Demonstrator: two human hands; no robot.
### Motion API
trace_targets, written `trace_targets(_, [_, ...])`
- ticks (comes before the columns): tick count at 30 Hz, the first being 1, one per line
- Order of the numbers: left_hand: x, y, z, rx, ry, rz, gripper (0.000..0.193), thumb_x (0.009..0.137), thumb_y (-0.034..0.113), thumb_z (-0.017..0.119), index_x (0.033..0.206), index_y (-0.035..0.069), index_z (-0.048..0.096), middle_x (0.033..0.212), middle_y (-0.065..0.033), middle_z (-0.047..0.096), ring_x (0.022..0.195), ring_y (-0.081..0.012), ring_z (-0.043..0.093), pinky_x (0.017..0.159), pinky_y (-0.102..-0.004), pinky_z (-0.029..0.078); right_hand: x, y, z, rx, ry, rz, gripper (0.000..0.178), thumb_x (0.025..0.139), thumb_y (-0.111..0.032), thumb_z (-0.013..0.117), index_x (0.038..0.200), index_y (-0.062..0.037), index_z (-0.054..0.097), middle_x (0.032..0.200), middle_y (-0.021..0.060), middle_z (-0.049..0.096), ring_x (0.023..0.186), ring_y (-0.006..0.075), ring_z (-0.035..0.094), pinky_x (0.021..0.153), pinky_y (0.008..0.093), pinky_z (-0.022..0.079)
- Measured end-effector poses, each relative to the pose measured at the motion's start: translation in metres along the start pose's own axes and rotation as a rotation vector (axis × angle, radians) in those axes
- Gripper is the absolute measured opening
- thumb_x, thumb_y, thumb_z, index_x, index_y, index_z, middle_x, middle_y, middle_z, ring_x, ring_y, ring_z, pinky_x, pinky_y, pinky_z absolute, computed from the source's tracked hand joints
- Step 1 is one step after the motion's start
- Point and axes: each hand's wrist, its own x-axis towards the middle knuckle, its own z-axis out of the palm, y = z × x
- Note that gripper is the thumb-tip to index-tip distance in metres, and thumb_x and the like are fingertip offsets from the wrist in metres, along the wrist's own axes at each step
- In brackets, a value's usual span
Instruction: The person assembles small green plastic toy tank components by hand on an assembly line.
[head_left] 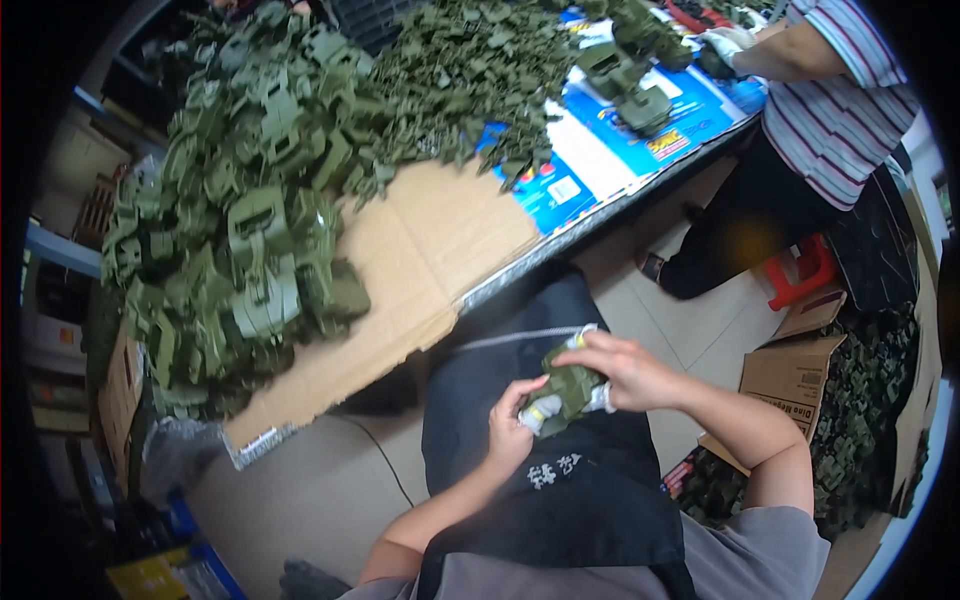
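Above my lap I hold an olive-green moulded plastic part (568, 393), which looks like a toy vehicle body. My left hand (510, 430) is closed on its left end, with the thumb along its upper edge. From the other side my right hand (632, 372) grips it, fingers curled over the far edge. White wraps with yellowish bands cover some fingertips of both hands. The part is tilted, and my fingers hide some of it. A dark apron (540, 510) lies beneath.
A large pile of green plastic parts (265, 235) covers the table's left side, with smaller pieces (470, 75) behind. Bare cardboard (420, 230) lines the near edge. At right are a co-worker in a striped shirt (830, 110), a red stool (800, 272) and a full carton (790, 385).
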Motion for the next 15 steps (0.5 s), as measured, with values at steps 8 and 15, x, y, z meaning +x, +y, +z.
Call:
trace_targets(8, [0.009, 0.065, -0.071, 0.334, -0.164, 0.219, 0.131, 0.045, 0.023, 0.091, 0.142, 0.006, 0.005, 0.138, -0.0214, 0.03, 0.128, -0.0302, 0.033, 0.106, -0.0407, 0.027, -0.03, -0.009, -0.045, 0.605, 0.333, 0.107, 0.055, 0.067, -0.008, 0.077, 0.115, -0.0065, 0.048, 0.112, 0.0081, 0.049, 0.111, 0.0227, 0.049, 0.089, 0.0337, 0.044])
trace_targets(15, [0.012, 0.11, -0.052, 0.108, -0.271, 0.309, 0.1, 0.053, 0.01, 0.087, 0.135, 0.004, 0.031, 0.129, -0.0178, 0.045, 0.114, -0.025, 0.05, 0.096, -0.0381, 0.04, -0.018, -0.018, -0.037, 0.471, 0.184, -0.094, 0.064, 0.071, -0.009, 0.072, 0.128, -0.0057, 0.044, 0.119, 0.011, 0.048, 0.112, 0.0246, 0.045, 0.097, 0.0328, 0.033])
